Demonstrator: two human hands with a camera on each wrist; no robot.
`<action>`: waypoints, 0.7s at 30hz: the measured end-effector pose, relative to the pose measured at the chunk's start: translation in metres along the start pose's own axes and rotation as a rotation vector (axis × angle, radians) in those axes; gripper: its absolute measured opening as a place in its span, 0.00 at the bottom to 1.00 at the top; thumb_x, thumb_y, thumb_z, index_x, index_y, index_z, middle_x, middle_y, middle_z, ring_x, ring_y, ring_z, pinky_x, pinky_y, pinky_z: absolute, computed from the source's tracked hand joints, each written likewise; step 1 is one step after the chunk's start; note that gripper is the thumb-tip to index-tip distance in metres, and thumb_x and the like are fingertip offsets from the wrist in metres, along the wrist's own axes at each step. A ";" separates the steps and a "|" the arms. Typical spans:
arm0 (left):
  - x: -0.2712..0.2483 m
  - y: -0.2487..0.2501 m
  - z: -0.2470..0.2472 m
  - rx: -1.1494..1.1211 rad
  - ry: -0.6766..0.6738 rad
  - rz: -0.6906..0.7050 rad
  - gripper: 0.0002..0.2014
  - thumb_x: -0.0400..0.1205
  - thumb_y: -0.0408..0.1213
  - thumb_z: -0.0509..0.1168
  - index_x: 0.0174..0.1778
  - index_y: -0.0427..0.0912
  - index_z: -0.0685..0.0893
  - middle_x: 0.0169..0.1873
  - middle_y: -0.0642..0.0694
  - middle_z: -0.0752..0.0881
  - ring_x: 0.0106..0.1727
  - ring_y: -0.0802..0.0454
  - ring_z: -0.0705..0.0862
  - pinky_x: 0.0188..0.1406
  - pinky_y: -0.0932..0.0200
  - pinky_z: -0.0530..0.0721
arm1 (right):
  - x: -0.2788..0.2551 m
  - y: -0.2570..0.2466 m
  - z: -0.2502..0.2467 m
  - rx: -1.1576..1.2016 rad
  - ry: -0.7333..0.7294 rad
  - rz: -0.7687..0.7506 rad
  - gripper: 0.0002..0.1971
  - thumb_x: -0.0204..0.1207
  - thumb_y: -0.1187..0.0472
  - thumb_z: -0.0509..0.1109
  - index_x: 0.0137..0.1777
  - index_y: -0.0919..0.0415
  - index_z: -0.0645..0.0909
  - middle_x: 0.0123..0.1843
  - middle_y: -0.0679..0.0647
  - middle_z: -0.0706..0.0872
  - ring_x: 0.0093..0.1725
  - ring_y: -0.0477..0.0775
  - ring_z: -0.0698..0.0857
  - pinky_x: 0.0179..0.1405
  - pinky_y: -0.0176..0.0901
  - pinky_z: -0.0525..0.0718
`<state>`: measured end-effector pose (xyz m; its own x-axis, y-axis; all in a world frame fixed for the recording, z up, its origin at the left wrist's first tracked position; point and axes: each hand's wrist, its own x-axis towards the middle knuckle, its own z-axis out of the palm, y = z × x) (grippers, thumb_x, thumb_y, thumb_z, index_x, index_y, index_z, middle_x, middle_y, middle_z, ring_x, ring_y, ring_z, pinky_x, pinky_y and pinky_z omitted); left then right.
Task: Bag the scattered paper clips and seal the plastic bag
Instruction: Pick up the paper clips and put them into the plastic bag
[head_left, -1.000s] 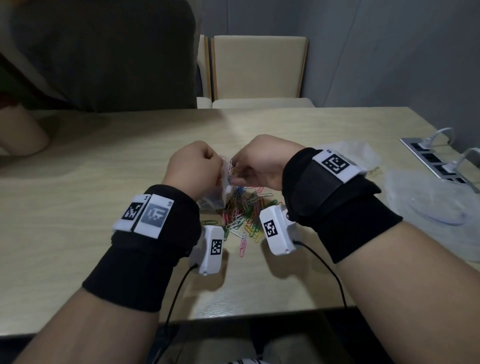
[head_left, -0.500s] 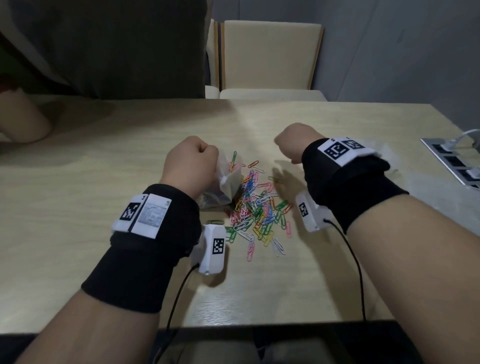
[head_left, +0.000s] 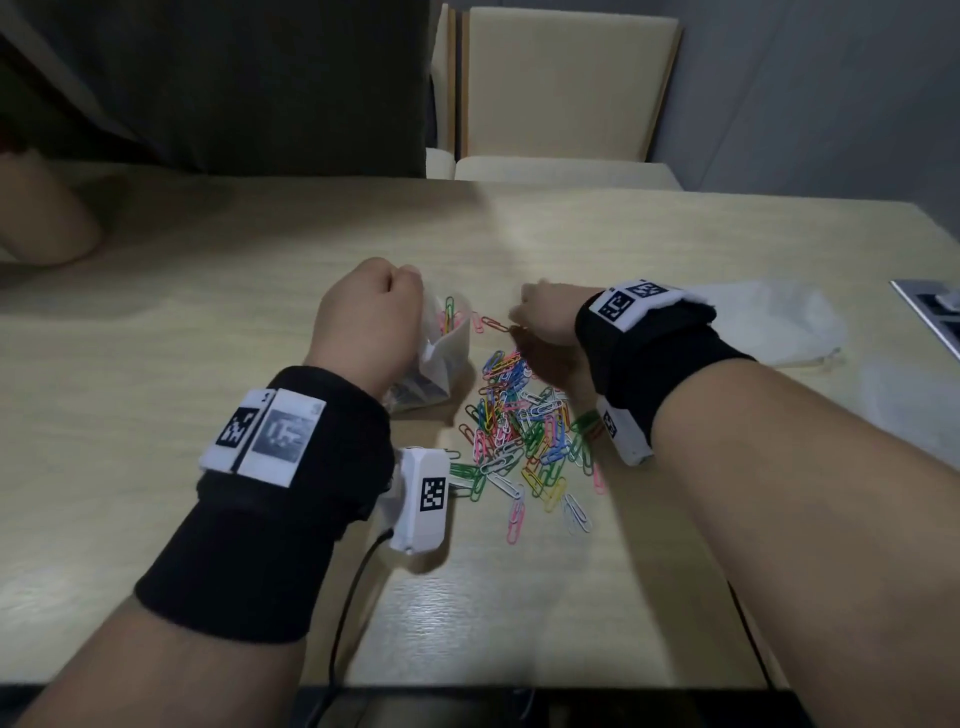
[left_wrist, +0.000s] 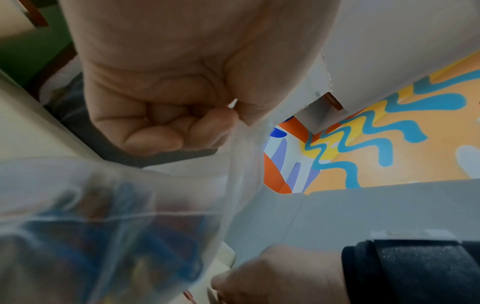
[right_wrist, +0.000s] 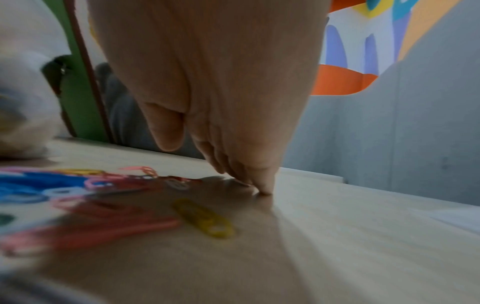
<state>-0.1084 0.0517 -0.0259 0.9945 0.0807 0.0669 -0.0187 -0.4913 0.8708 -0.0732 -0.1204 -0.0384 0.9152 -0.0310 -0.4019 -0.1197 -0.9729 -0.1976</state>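
Note:
A heap of coloured paper clips (head_left: 524, 431) lies on the light wooden table (head_left: 208, 291). My left hand (head_left: 369, 322) grips the top edge of a small clear plastic bag (head_left: 441, 358), which stands at the heap's left and holds some clips. In the left wrist view the fist (left_wrist: 161, 115) is curled round the film of the bag (left_wrist: 103, 216). My right hand (head_left: 545, 317) reaches down at the heap's far side, close to a red clip (head_left: 493, 325). Its fingertips (right_wrist: 265, 187) touch the table, the thumb is apart, and nothing shows between them. A yellow clip (right_wrist: 205, 218) lies just in front.
A crumpled clear plastic sheet (head_left: 769, 322) lies to the right of my right wrist. A power strip (head_left: 935, 317) sits at the right edge. A beige chair (head_left: 561, 88) stands behind the table, and another person's forearm (head_left: 41, 218) rests at the far left.
My right hand left the bag's mouth, swung right and came down onto the table beyond the clip heap. My left hand kept hold of the bag.

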 end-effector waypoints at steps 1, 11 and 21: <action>0.000 0.000 -0.001 0.001 0.004 -0.006 0.18 0.84 0.47 0.55 0.30 0.42 0.71 0.30 0.39 0.77 0.44 0.29 0.84 0.49 0.33 0.83 | -0.003 -0.008 0.000 0.029 -0.021 -0.031 0.15 0.88 0.60 0.54 0.67 0.67 0.75 0.72 0.66 0.76 0.69 0.64 0.78 0.59 0.47 0.74; -0.002 -0.001 -0.012 0.079 0.028 -0.015 0.19 0.86 0.45 0.54 0.30 0.41 0.71 0.29 0.43 0.75 0.40 0.39 0.78 0.47 0.42 0.81 | -0.044 -0.020 0.016 -0.198 -0.128 -0.293 0.22 0.89 0.61 0.52 0.82 0.61 0.62 0.83 0.57 0.63 0.78 0.63 0.69 0.75 0.49 0.69; -0.024 0.003 -0.005 0.105 -0.073 0.009 0.19 0.87 0.46 0.55 0.31 0.42 0.73 0.30 0.40 0.82 0.39 0.36 0.84 0.48 0.43 0.84 | -0.075 -0.008 0.041 -0.226 -0.005 -0.276 0.32 0.74 0.46 0.73 0.78 0.50 0.71 0.70 0.53 0.81 0.65 0.58 0.82 0.64 0.49 0.82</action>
<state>-0.1327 0.0523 -0.0222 0.9993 0.0144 0.0350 -0.0202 -0.5798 0.8145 -0.1563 -0.1008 -0.0432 0.8991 0.2407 -0.3656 0.2207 -0.9706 -0.0964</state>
